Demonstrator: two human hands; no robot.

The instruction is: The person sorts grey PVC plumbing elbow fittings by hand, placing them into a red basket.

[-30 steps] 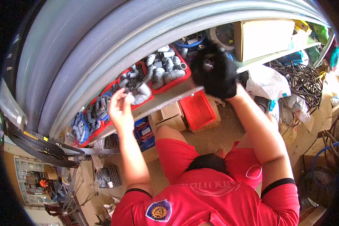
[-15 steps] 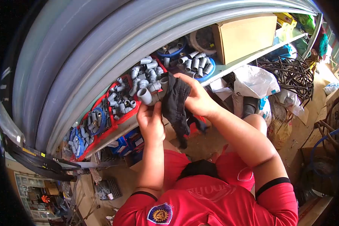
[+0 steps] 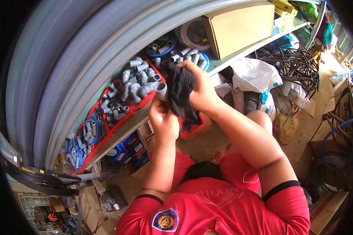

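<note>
A grey plastic pipe fitting is pinched in the fingers of my left hand, its round open end facing up and left. The rest of the fitting disappears behind a black cloth. My right hand is closed on that cloth, pressing it against the fitting's right side. Loose folds of the cloth hang down between my wrists. Just left of the held fitting, a red basket is heaped with similar grey fittings.
Thick grey pipes curve above the shelf. More small fittings fill baskets farther left. A cardboard box stands on the shelf at the back right. White sacks and a tangle of dark rods lie right of my arm.
The cloth now covers more of the fitting, leaving mainly its open end in sight. Both hands have come closer together around it. The surroundings have shifted left in view.
</note>
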